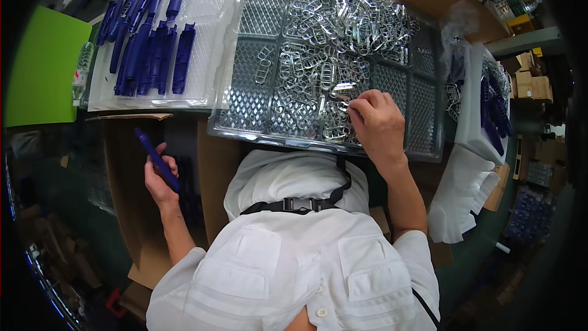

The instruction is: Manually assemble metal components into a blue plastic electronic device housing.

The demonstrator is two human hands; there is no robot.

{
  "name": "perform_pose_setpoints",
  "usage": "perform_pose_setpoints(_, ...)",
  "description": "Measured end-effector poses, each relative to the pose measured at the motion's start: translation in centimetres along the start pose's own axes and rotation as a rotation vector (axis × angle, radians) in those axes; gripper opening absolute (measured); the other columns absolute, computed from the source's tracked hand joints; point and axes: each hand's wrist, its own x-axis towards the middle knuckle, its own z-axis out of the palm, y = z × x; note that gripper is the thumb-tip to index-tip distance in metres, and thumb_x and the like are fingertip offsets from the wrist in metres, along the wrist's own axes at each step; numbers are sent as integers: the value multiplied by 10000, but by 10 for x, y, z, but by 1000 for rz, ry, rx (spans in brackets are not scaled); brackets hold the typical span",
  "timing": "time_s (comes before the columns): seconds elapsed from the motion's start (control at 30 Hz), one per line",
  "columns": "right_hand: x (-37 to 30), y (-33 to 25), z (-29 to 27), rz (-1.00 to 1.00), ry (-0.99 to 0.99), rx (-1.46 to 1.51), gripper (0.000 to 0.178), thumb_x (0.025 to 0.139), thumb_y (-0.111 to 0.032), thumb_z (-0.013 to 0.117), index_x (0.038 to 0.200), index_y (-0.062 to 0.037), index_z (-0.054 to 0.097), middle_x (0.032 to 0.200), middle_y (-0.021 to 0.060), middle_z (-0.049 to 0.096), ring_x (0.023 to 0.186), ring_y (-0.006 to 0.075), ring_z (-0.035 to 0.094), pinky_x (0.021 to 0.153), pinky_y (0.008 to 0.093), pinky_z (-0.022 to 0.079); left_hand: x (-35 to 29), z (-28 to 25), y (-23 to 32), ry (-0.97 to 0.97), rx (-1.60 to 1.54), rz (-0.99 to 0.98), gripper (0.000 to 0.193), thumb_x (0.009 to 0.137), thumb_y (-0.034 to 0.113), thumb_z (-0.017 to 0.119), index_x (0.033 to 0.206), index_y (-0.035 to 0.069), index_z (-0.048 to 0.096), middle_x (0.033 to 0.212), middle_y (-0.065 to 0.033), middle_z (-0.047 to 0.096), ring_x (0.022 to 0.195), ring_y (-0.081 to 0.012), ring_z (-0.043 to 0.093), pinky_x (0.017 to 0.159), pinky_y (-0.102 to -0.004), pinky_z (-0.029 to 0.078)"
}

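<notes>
My left hand point(160, 175) is closed around a long, narrow dark-blue plastic handle point(153, 154), tilted with its upper end to the left, above an open cardboard box. My right hand point(381, 124) reaches over the front of a clear divided tray point(245, 101), its thumb and index finger pinched together at a heap of shiny looped metal pieces point(334, 125). Whatever sits between those fingertips is too small to make out. More of the same metal pieces point(373, 21) fill the tray's middle and far compartments. A few lie in a compartment on the left.
On the left, a white tray point(211, 0) carries several blue plastic parts point(162, 55). Beside it are a plastic bottle point(81, 73) and a green board point(46, 67). The cardboard box point(128, 190) stands below. At right are a white foam container point(474, 129) with blue parts and white gloves point(459, 196).
</notes>
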Motion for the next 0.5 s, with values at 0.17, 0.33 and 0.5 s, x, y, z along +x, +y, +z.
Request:
perform_pose_setpoints(0.17,-2,-2,10,-93,-147,-71,175,839,-48,733,1003,-100,702,929,69,636,834,272,651,708,398,544,-37,111,46,-331,-201,-16,469,1060,262,419,1412,-33,513,845,-76,567,685,-156,595,587,-264,474)
perform_pose_setpoints(0.33,6,1,-18,-5,-185,158,445,872,30,682,1309,-51,663,920,75,635,730,218,663,674,360,546,-46,182,45,-735,-203,-218,415,1078,146,483,1463,-4,442,1006,-81,591,789,-169,683,624,-263,533)
perform_pose_setpoints(0.5,2,0,-49,393,-78,691,335,896,60,705,1223,-15,715,896,35,673,738,78,640,660,250,531,-58,235,36,-960,-44,-263,455,1061,116,480,1501,31,399,1121,-108,625,821,-112,592,675,-264,515)
